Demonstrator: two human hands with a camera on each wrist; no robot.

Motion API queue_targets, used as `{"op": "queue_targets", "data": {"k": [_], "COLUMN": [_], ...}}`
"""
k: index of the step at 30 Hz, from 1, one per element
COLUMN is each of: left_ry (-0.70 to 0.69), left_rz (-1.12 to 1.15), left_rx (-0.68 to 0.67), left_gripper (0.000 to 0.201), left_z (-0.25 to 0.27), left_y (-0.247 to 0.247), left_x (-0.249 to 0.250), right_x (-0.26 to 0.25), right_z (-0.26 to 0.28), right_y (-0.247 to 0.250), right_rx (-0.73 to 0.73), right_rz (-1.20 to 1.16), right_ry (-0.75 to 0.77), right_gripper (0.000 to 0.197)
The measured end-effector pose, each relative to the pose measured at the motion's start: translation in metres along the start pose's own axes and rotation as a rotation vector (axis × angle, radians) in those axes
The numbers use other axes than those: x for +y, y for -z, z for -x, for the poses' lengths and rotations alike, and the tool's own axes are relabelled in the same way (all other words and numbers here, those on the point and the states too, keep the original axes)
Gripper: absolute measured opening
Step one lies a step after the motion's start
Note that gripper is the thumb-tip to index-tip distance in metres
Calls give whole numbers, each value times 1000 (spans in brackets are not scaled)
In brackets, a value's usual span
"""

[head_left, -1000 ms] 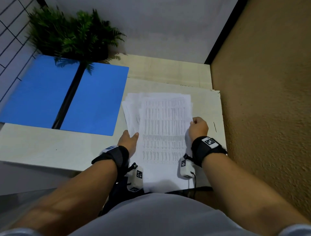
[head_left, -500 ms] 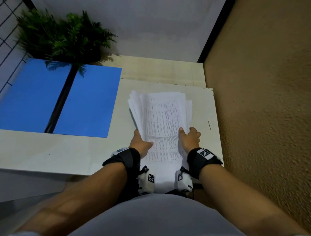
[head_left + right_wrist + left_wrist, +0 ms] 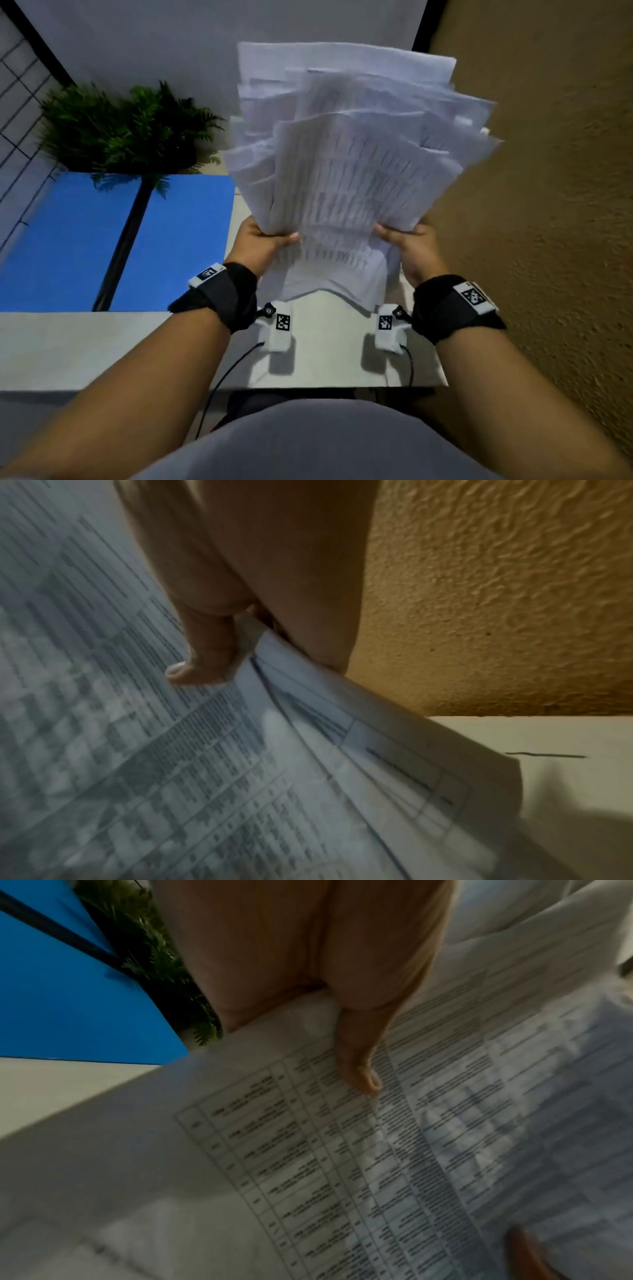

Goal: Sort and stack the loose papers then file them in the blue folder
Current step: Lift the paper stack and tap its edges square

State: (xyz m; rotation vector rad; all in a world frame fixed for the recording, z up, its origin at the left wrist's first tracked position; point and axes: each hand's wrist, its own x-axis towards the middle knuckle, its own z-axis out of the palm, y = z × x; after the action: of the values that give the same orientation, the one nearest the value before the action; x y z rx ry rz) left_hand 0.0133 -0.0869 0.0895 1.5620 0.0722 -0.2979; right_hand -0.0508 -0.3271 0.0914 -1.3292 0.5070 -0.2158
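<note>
Head view, from 9 o'clock to 3 o'clock: the open blue folder (image 3: 85,240) lies flat on the pale table (image 3: 68,349), a fern plant (image 3: 126,130) at its far edge. At 12 o'clock the stack of papers (image 3: 346,171) is held upright above the table, sheets fanned unevenly, printed with dense tables. The left hand (image 3: 260,243) grips its lower left edge, thumb (image 3: 356,1058) pressed on the front sheet; the right hand (image 3: 411,246) grips the lower right edge, thumb (image 3: 202,653) likewise on top.

Head view looks down; wrist views close on papers (image 3: 445,1150).
</note>
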Motion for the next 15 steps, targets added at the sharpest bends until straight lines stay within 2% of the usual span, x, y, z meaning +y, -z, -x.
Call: {"op": "queue_targets", "data": {"k": [3,6,12,15], "left_ry": [-35,-37,-84,-58], "left_rz": [36,65,125,114], "left_rx": [52,13,-157,-177], "left_gripper": [65,81,73,76], "left_z": [-5,-4,2,3], "left_y": [6,14,23,25], "left_x": [10,12,14,13], "right_x": [-16,-17,-27,-31], "right_z": [11,21,31,30], "right_y": [-13,-17,-18,-20], "right_rx": [0,-44,-167,-221], "right_rz": [29,-20,-74,-57], "right_ry": [100,97,103,108], "right_gripper": [40,48,58,76]}}
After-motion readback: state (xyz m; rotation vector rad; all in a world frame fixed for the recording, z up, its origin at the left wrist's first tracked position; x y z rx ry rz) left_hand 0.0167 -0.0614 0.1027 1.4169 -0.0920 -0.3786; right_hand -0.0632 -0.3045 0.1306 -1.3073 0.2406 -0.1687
